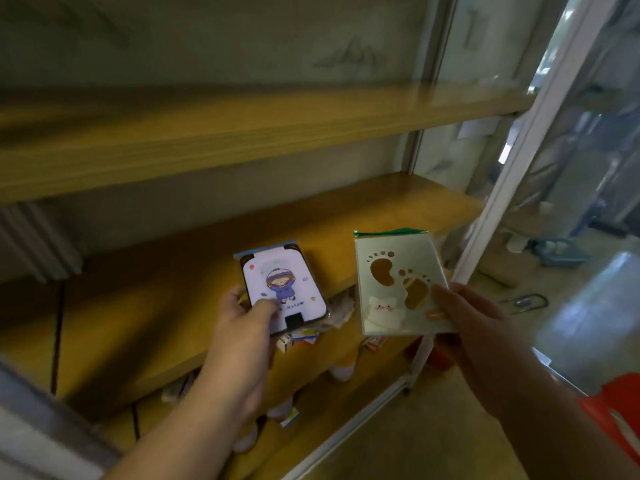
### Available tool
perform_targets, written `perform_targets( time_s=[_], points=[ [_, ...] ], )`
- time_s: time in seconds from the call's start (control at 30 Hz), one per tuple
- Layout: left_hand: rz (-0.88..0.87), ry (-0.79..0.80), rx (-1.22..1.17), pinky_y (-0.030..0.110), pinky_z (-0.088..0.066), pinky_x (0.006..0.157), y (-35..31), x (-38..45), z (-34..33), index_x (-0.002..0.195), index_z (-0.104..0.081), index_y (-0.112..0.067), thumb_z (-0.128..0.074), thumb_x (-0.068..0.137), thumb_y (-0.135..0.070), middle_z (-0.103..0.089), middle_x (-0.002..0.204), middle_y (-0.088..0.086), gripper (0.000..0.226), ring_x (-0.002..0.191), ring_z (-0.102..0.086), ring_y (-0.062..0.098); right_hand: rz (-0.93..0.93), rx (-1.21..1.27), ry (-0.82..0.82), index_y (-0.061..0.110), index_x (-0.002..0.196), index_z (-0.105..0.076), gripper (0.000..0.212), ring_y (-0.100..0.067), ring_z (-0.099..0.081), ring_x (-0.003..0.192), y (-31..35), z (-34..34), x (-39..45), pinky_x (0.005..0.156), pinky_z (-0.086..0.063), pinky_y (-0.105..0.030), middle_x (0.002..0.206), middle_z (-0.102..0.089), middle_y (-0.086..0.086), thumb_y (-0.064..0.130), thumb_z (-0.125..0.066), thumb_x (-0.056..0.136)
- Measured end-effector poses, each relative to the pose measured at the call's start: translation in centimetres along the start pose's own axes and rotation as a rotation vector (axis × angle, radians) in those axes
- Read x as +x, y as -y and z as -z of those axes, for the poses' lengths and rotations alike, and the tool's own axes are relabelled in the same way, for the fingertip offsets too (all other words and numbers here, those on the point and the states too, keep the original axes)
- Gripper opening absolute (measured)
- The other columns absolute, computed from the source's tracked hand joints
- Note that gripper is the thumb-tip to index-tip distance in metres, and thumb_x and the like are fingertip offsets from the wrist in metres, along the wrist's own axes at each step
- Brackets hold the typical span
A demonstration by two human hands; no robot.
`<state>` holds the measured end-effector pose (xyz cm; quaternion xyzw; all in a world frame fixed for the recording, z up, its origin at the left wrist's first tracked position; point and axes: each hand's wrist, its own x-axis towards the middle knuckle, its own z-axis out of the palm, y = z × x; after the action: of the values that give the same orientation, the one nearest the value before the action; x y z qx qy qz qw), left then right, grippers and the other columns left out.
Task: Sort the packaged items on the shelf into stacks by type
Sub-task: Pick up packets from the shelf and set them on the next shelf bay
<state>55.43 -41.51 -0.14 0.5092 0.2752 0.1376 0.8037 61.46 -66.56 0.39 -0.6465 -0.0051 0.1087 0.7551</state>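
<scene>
Before the shelf [145, 306], two gripping hands

Beyond the right-hand grip, past the white post [491, 216], a blue basket [557, 255] sits on the floor beside cardboard boxes [509, 261], a metal clip [523, 302] lies nearer, and an orange-red sleeve [616, 410] shows below it.
</scene>
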Motion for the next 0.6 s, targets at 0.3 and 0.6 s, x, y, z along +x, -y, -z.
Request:
perform_targets(
  time_s=[0.3, 0.6],
  points=[
    [-0.106, -0.092, 0.354, 0.034, -0.050, 0.081, 2.0, 10.1, -8.3, 0.151, -0.034, -0.028, -0.058, 0.099, -0.015, -0.063, 0.112, -0.010, 0.059, 0.096, -0.061, 0.011, -0.047, -0.066, 0.011, 0.034, 0.089, -0.079, 0.010, -0.030, -0.073, 0.095, 0.2, 3.0, 12.6, 0.093, -0.053, -0.060, 0.093, -0.078, 0.001, 0.038, -0.072, 0.082],
    [-0.192, -0.341, 0.808, 0.046, -0.054, 0.090, 4.0, 14.3, -14.6, 0.128, -0.052, -0.018, -0.048, 0.104, -0.019, -0.064, 0.120, 0.009, 0.025, 0.103, -0.061, 0.025, -0.091, -0.219, 0.246, 0.042, 0.096, -0.067, 0.006, -0.016, -0.072, 0.089, 0.3, 5.8, 24.5, 0.065, -0.060, -0.029, 0.085, -0.077, 0.011, 0.040, -0.068, 0.090]
  ],
)
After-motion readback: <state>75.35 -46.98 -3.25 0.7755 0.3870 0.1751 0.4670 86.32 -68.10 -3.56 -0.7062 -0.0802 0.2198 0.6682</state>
